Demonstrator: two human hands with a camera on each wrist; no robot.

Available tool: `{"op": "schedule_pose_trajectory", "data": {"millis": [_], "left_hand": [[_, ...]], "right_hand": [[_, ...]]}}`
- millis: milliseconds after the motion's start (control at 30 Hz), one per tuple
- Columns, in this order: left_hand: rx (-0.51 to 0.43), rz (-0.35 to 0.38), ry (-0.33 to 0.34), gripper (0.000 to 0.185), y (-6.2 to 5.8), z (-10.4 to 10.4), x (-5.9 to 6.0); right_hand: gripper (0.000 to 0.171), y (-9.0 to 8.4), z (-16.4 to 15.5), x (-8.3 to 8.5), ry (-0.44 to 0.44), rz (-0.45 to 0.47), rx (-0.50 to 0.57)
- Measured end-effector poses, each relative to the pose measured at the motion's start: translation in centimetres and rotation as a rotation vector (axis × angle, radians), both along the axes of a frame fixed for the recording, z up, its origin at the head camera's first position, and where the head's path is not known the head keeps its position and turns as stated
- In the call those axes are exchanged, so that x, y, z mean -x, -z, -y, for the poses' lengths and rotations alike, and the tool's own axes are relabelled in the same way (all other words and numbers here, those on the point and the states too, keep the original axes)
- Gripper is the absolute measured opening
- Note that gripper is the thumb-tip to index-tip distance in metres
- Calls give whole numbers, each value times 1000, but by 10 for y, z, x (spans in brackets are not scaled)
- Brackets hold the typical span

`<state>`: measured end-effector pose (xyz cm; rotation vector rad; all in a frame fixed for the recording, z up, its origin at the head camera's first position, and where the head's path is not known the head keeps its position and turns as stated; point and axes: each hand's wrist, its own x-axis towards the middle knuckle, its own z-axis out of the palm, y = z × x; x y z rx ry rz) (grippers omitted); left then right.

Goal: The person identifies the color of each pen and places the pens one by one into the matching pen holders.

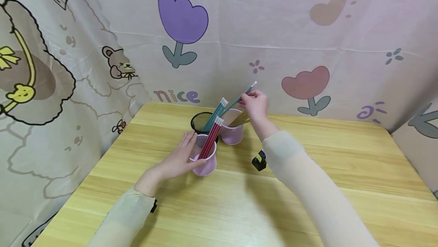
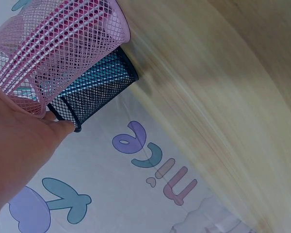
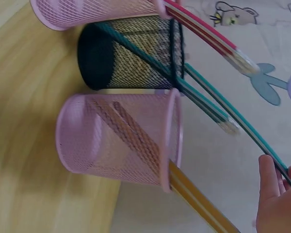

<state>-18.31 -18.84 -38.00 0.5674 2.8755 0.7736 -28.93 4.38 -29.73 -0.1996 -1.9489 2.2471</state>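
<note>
While the left hand (image 1: pixel 178 159) rests with straight fingers against the near pink mesh cup (image 1: pixel 206 159) at 6 o'clock of the cluster, the right hand (image 1: pixel 254 104) pinches a teal pencil (image 1: pixel 236 101) near its eraser end. The pencil tilts toward 2 o'clock, its lower end in the black mesh cup (image 1: pixel 202 122) at 11 o'clock with other teal pencils (image 1: pixel 215 114). Red pencils (image 1: pixel 211 138) stand in the near cup. Yellow pencils (image 3: pixel 194 199) lean in the far pink cup (image 1: pixel 232 133) at 1 o'clock. All cups sit on the wooden table (image 1: pixel 342 186).
</note>
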Motion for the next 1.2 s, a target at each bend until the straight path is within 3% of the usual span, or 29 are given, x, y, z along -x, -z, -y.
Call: {"op": "schedule_pose_trajectory", "data": {"millis": [167,400,833,1200], "left_hand": [[0,6,0,97,0,-1,0],[0,5,-5,96,-1,1,-1],[-3,-3,10,95,-3,0,-2],[0,0,8,94,-2,0,-1]], "right_hand": [[4,9,8,0,2,4,-49],[15,19,20,-1,-22,19,-100],[15,36,34,-2,-63,58,-146],[14,43,42,-3,-89,82,-208]]}}
